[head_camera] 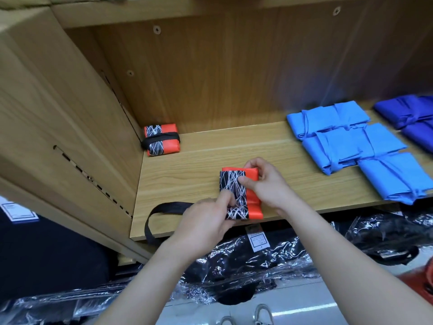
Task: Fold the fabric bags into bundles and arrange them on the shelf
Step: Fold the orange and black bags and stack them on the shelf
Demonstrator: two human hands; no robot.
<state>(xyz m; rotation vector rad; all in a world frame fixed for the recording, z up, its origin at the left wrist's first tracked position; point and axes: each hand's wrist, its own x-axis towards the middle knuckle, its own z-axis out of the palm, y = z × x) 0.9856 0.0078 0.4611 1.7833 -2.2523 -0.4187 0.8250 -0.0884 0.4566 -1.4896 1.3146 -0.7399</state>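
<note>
On shelf [199, 160] front | left hand [203, 221] pinches folded orange bag [254, 205], 6 o'clock end | right hand [267, 184] grips 12 o'clock end

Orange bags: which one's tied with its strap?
The bundle in the shelf's back-left corner, strap wrapped round it. The bag gripped by left hand and right hand has its loose strap trailing.

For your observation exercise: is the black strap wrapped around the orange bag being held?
No, the black strap trails loose over the shelf edge beside the orange bag.
</note>
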